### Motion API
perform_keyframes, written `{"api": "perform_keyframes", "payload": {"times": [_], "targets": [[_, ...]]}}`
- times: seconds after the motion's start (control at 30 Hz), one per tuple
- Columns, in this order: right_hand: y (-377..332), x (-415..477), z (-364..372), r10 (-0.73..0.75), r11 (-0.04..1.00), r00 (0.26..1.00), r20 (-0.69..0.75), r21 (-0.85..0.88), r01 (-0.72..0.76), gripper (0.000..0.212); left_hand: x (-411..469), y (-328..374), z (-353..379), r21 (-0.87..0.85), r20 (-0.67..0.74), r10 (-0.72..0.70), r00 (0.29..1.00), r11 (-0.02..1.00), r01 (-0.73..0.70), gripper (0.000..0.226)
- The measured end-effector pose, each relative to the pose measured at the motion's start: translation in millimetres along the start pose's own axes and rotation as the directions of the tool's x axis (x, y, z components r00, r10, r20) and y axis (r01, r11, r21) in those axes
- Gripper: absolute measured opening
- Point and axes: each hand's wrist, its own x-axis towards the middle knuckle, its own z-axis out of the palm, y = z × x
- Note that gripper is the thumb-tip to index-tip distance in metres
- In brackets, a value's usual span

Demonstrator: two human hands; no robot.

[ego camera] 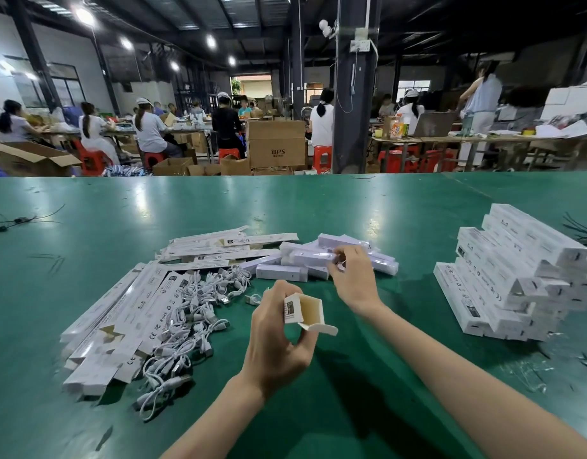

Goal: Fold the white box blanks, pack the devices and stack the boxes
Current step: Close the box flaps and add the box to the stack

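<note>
My left hand (278,332) grips a folded white box (305,311) upright, its open end facing me with the flap hanging down. My right hand (351,276) reaches over the pile of wrapped white devices (321,260) and pinches one of them. Flat white box blanks (120,319) lie fanned out at the left, with more blanks (226,246) behind. A heap of white USB cables (192,313) lies between the blanks and my left hand. Finished boxes are stacked (517,276) at the right.
The green table (384,207) stretches far ahead. Black wires (17,221) lie at the far left and cable ties (583,230) at the right edge. Plastic scraps (530,376) lie at the near right. Beyond the table are seated workers, cartons and a dark pillar (355,94).
</note>
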Motion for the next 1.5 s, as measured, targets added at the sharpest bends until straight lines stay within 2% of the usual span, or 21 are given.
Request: {"api": "perform_keyframes", "payload": {"times": [0.07, 0.13, 0.2, 0.27, 0.33, 0.4, 0.5, 0.6, 0.73, 0.87, 1.0, 1.2, 1.33, 1.43, 1.5], "targets": [[-15.4, -2.3, -17.2, 0.016, 0.988, 0.999, -0.048, 0.155, -0.008, 0.017, 0.6, -0.7, -1.0, 0.011, 0.005, -0.009, 1.000, 1.000, 0.009, 0.014], [-31.2, -4.4, -43.7, 0.018, 0.954, 0.996, -0.082, 0.299, 0.008, 0.013, 0.1, -0.7, -0.2, 0.042, 0.020, 0.001, 1.000, 0.999, -0.001, 0.022], [-46.7, -7.4, -75.8, 0.008, 0.883, 1.000, -0.021, 0.469, 0.003, 0.008, -0.1, -1.0, 1.5, 0.070, 0.035, -0.004, 0.999, 0.998, 0.002, 0.034], [-60.8, -13.8, -108.8, -0.013, 0.703, 0.995, 0.098, 0.709, -0.061, 0.010, -1.1, -1.5, 3.3, 0.095, 0.039, -0.004, 0.999, 0.995, 0.001, 0.035], [-72.5, -22.7, -137.2, -0.096, 0.501, 0.977, 0.188, 0.857, -0.116, 0.018, -1.7, -1.8, 5.1, 0.113, 0.030, -0.029, 0.999, 0.993, 0.026, 0.035], [-79.9, -32.8, -154.4, -0.201, 0.444, 0.951, 0.235, 0.887, -0.126, 0.024, -1.5, -2.7, 5.9, 0.125, 0.018, -0.042, 0.999, 0.991, 0.040, 0.039], [-84.0, -47.6, -160.8, -0.278, 0.488, 0.921, 0.274, 0.866, -0.111, 0.024, -1.0, -2.4, 6.7, 0.129, -0.009, -0.027, 1.000, 0.991, 0.028, 0.039], [-82.8, -53.5, -159.3, -0.246, 0.534, 0.931, 0.271, 0.839, -0.103, 0.022, 0.1, -0.5, 6.8, 0.160, -0.025, -0.014, 1.000, 0.987, 0.018, 0.043], [-76.2, -54.2, -160.2, -0.218, 0.511, 0.943, 0.250, 0.853, -0.108, 0.024, 1.4, 0.9, 7.3, 0.176, -0.015, -0.007, 1.000, 0.984, 0.010, 0.046], [-64.9, -58.5, -155.8, -0.180, 0.488, 0.949, 0.261, 0.861, -0.144, 0.024, 1.2, 0.2, 6.1, 0.168, -0.006, -0.024, 1.000, 0.985, 0.025, 0.014], [-55.1, -63.0, -154.5, -0.165, 0.518, 0.956, 0.242, 0.846, -0.125, 0.025, 1.3, 0.1, 5.3, 0.216, 0.033, -0.076, 0.997, 0.974, 0.067, 0.010], [-50.3, -67.5, -166.3, -0.292, 0.636, 0.953, 0.079, 0.760, 0.132, 0.021, 4.0, 1.5, 5.5, 0.276, 0.038, -0.096, 0.995, 0.958, 0.082, 0.011], [-51.3, -72.3, -171.8, -0.485, 0.758, 0.874, -0.019, 0.489, 0.431, 0.022, 3.2, -0.6, 4.5, 0.326, 0.084, -0.132, 0.988, 0.940, 0.098, 0.015], [-55.1, -76.2, -172.8, -0.582, 0.757, 0.812, -0.040, 0.339, 0.559, 0.035, 4.3, -1.3, 3.3, 0.356, 0.084, -0.141, 0.986, 0.929, 0.102, 0.015], [-57.0, -79.2, -168.6, -0.635, 0.741, 0.773, -0.015, 0.270, 0.614, 0.033, 5.6, 0.0, 2.6, 0.374, 0.089, -0.138, 0.986, 0.923, 0.096, 0.016]]}}
